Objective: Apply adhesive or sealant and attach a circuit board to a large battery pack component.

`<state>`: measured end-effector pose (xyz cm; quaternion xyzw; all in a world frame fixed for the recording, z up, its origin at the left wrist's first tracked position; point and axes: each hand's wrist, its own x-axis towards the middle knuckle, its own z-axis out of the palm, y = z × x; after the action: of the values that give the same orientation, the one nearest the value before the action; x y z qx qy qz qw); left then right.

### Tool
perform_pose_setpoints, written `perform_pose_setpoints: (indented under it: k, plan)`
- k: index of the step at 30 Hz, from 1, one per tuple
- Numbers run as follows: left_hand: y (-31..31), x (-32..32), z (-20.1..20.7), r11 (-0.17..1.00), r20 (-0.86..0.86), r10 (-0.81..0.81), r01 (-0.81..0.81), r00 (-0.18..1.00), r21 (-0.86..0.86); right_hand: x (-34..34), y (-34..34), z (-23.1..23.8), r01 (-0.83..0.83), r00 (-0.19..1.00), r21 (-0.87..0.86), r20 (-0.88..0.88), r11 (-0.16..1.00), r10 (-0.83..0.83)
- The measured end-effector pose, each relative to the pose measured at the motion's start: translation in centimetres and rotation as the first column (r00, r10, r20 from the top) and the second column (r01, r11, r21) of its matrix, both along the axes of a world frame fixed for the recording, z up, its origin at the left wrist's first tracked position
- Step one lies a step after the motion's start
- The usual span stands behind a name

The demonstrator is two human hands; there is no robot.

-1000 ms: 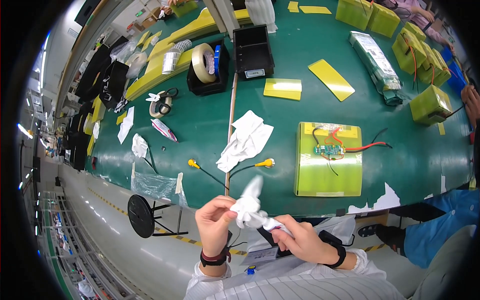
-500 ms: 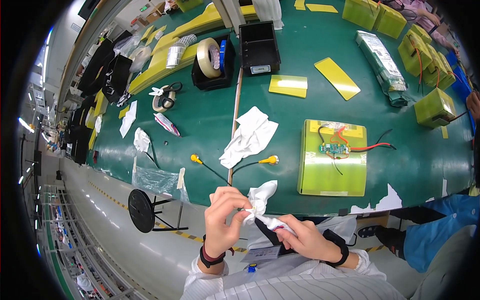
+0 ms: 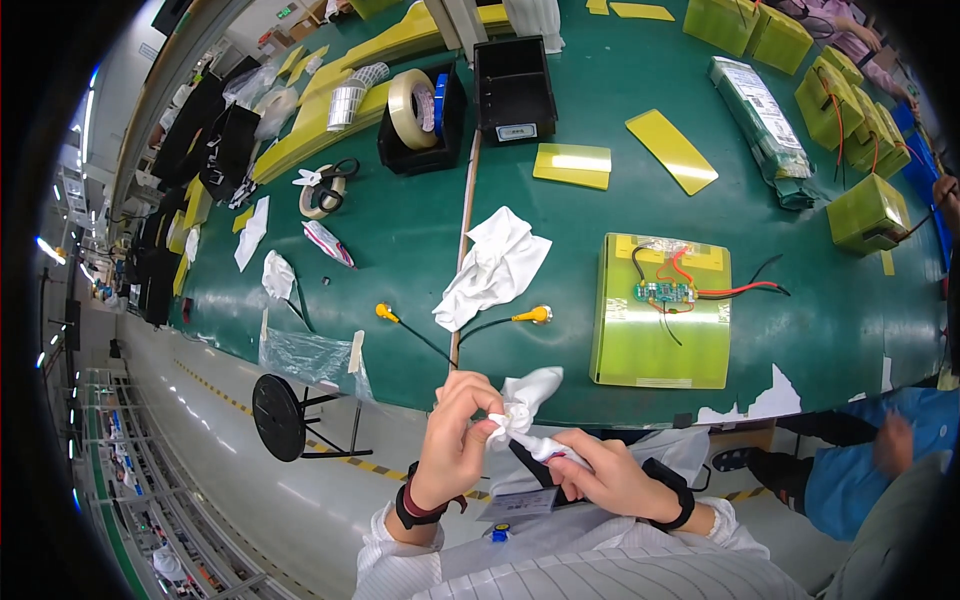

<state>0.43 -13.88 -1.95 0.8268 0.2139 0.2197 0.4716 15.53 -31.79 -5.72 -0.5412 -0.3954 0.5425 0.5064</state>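
Just off the table's near edge, my left hand pinches a bunched white cloth, whose loose end sticks up toward the tabletop. My right hand is closed around a white squeeze tube with purple-pink marking. The tube's narrow end points left and meets the cloth at my left fingertips; the exact contact is hidden in the folds. Beyond my hands lie two black cables with yellow ends and a larger crumpled white cloth.
A yellow-green battery pack with a small circuit board and wires sits to the right. Black bins, tape, scissors and another tube lie farther off. A black stool stands left; a blue-clothed person is at right.
My hands keep nearly the same hold on the cloth and tube. The view has shifted slightly. A blurred hand of the blue-clothed person now shows at the lower right.
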Motion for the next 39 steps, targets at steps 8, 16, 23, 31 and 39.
perform_pose_setpoints:
  k: [8, 16, 23, 31, 39]
  plan:
    - [0.3, -0.8, -0.3, 0.895, 0.152, 0.119, -0.039, 0.981, -0.445, 0.6, -0.4, -0.6, -0.106, 0.944, -0.009, -0.314, 0.994, 0.098]
    - [0.0, 0.1, 0.9, 0.936, 0.134, -0.025, 0.070, 0.991, -0.344, 0.8, -0.5, -0.8, -0.126, 0.896, 0.043, -0.424, 0.991, 0.132]
    - [0.3, 0.0, 1.2, 0.998, 0.098, -0.021, 0.027, 0.995, -0.059, 1.2, -0.3, -0.6, -0.120, 0.950, 0.010, -0.290, 0.993, 0.117]
    - [0.8, -0.1, 1.2, 0.978, 0.080, -0.109, 0.121, 0.991, -0.167, 1.3, -0.3, -1.0, -0.150, 0.950, -0.006, -0.277, 0.989, 0.143]
    - [0.6, 0.0, 0.9, 0.987, 0.045, -0.105, 0.110, 0.993, -0.117, 1.3, -0.3, -1.0, -0.145, 0.950, -0.026, -0.284, 0.989, 0.132]
